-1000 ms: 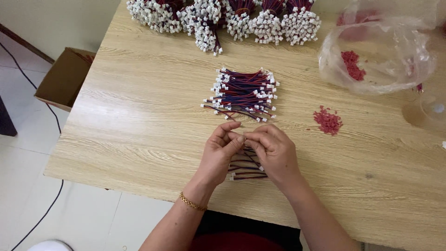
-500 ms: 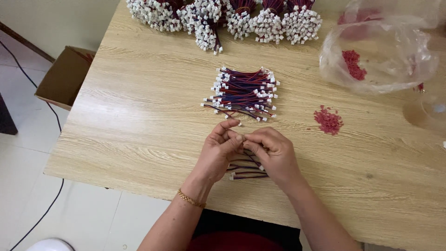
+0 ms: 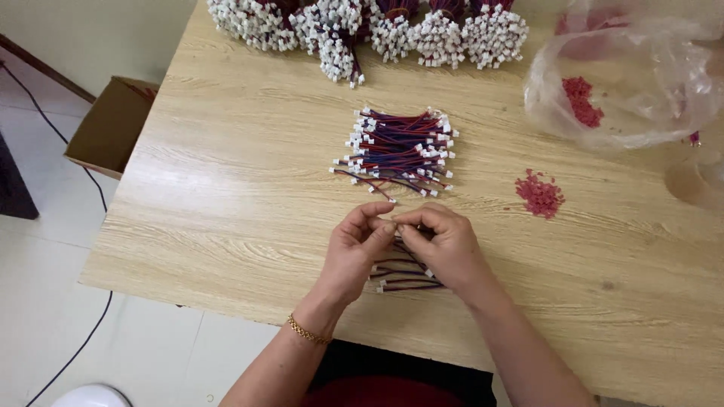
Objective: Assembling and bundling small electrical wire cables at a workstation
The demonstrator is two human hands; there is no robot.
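Wire lead [image 3: 392,223], short and white-tipped, is pinched between both thumbs and forefingers just above the table [image 3: 226,188], left hand [image 3: 354,252] and right hand [image 3: 445,249] touching. Sound practice: grip close behind the connector, keeping finished leads [image 3: 403,275] beneath apart from the stock pile [image 3: 397,151].

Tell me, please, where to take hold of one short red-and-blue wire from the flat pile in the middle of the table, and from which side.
Pinch the flat pile of short red-and-blue wires at the near edge, where single strands lie loose; grip the thin wire's middle from above, not its white plastic end plugs.
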